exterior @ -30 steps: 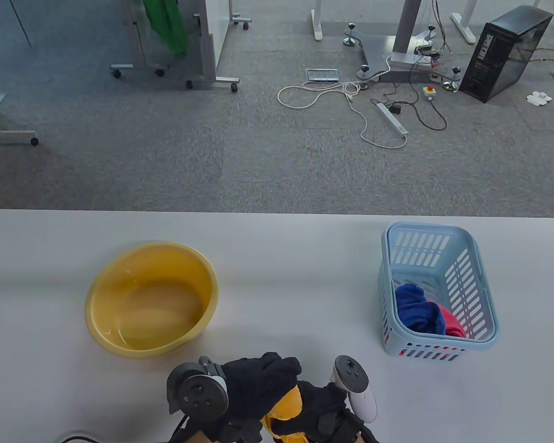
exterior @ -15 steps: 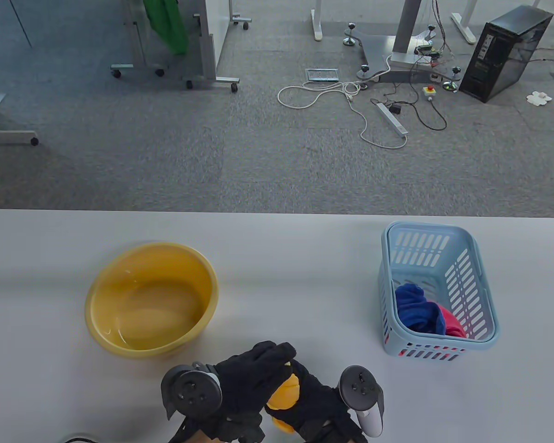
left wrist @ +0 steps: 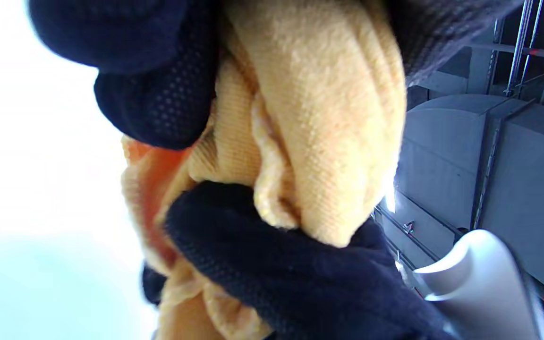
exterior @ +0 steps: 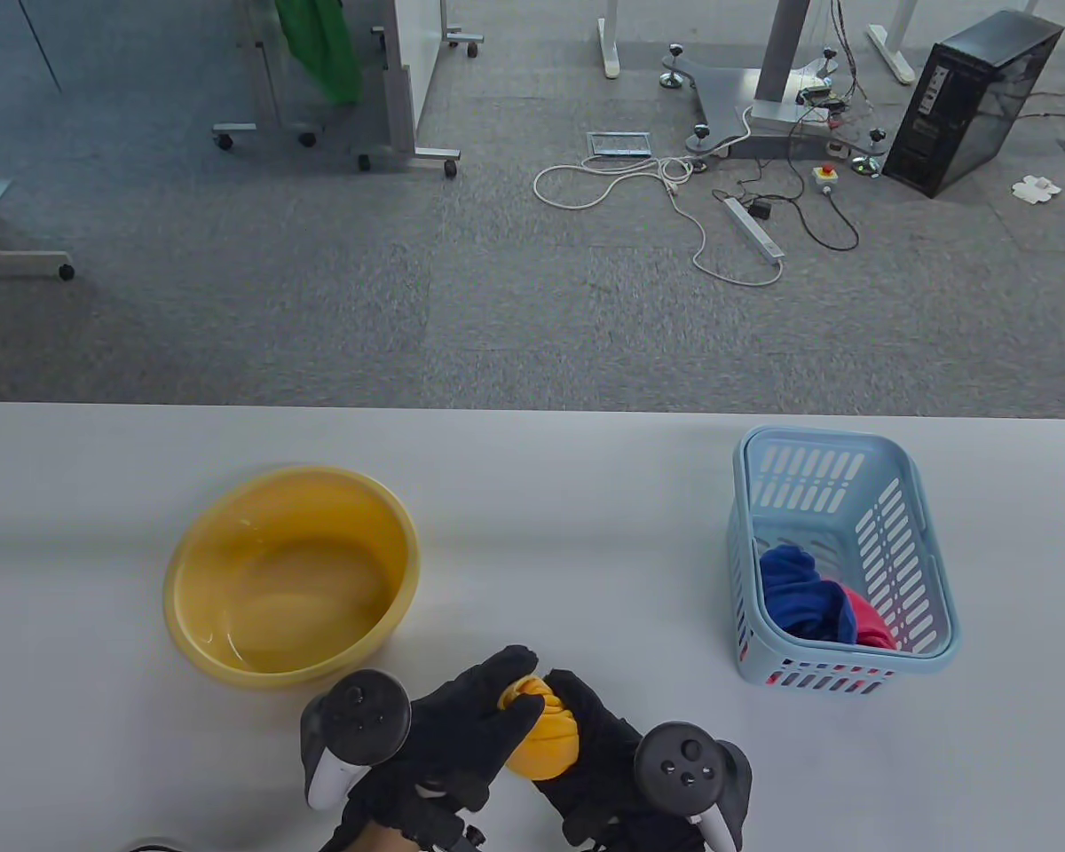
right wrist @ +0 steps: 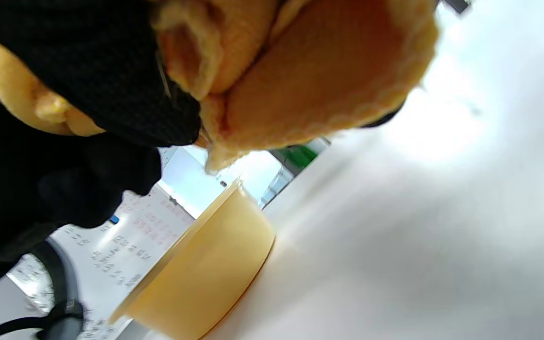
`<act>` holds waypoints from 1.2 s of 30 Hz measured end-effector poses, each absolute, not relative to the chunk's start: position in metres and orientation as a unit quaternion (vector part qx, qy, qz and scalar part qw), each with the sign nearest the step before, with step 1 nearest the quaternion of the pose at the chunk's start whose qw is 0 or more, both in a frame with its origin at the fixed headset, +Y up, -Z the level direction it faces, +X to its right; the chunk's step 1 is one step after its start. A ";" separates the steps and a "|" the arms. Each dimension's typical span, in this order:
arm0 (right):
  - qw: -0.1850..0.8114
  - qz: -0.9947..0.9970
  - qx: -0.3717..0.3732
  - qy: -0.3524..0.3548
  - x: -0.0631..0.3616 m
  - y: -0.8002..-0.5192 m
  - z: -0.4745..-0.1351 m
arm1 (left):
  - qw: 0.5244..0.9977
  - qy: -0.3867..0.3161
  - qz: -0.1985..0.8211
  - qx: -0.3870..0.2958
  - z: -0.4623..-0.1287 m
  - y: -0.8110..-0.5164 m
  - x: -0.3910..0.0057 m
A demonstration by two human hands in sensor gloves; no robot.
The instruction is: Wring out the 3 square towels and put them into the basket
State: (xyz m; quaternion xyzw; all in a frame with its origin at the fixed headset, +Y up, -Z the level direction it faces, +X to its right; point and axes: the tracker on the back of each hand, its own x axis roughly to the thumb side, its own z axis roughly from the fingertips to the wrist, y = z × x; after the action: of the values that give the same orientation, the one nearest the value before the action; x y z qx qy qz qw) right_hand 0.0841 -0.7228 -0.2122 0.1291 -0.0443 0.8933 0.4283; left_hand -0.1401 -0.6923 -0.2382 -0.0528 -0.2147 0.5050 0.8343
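Basically soft, floppy cloth, probably damp and heavier than it looks; best gripped by both ends for twisting. Left hand (exterior: 461,728) curls round the yellow towel (exterior: 541,737), which is bunched between both hands near the tabletop's (exterior: 586,497) front edge. Right hand (exterior: 603,754) clamps its other side. Blue basket (exterior: 932,541) sits well apart, toward the right edge.
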 end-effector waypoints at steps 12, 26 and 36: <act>0.300 0.932 0.146 -0.144 0.078 -0.698 -0.200 | 0.769 -0.172 0.599 -0.140 -0.241 -0.711 -0.150; 0.258 0.945 0.136 -0.147 0.071 -0.682 -0.200 | 0.769 -0.117 0.628 -0.020 -0.246 -0.712 -0.176; 0.262 0.954 0.049 -0.140 0.111 -0.641 -0.214 | 0.792 -0.122 0.598 -0.014 -0.247 -0.715 -0.181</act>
State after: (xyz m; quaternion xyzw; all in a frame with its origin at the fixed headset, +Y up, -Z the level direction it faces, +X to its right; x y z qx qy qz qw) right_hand 0.1111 -0.6407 -0.2137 0.0489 -0.1405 0.9537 0.2616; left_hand -0.1807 -0.7151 -0.2471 -0.0139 -0.1223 0.5975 0.7923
